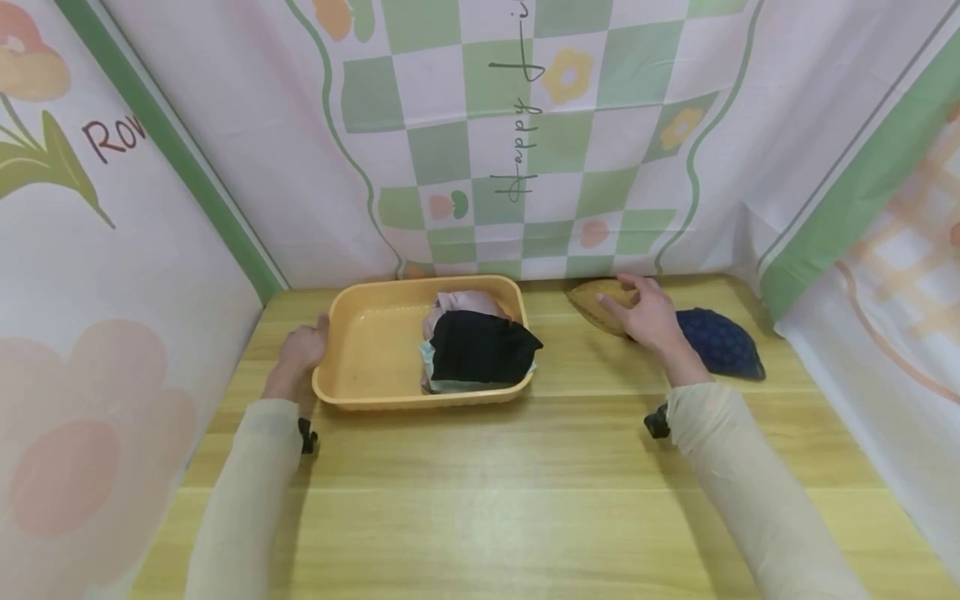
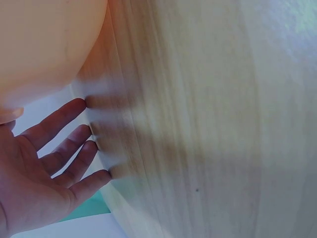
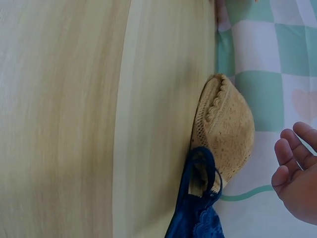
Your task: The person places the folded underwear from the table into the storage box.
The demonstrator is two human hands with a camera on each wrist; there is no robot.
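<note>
An orange-yellow plastic basin [image 1: 375, 403] stands on the table with folded clothes in its right half. My left hand [image 1: 303, 348] is at its left rim; in the left wrist view the fingers [image 2: 59, 124] are spread and fairly straight beside the basin's outer wall, the thumb up by the rim. To the right, my right hand [image 1: 647, 315] is over a folded tan lace bra [image 1: 596, 302], partly hiding it. In the right wrist view its fingers are loosely bent, apart from the tan bra [image 3: 230, 129]. A navy lace bra [image 1: 720, 342] lies beside it, a strap overlapping the tan one.
On top in the basin is a folded black cloth item [image 1: 483, 350], with pink [image 1: 468, 302] and pale blue ones under it. The wood-grain table [image 1: 480, 492] ends at a checkered fabric backdrop [image 1: 517, 167]. Printed curtains [image 1: 112, 275] hang on both sides.
</note>
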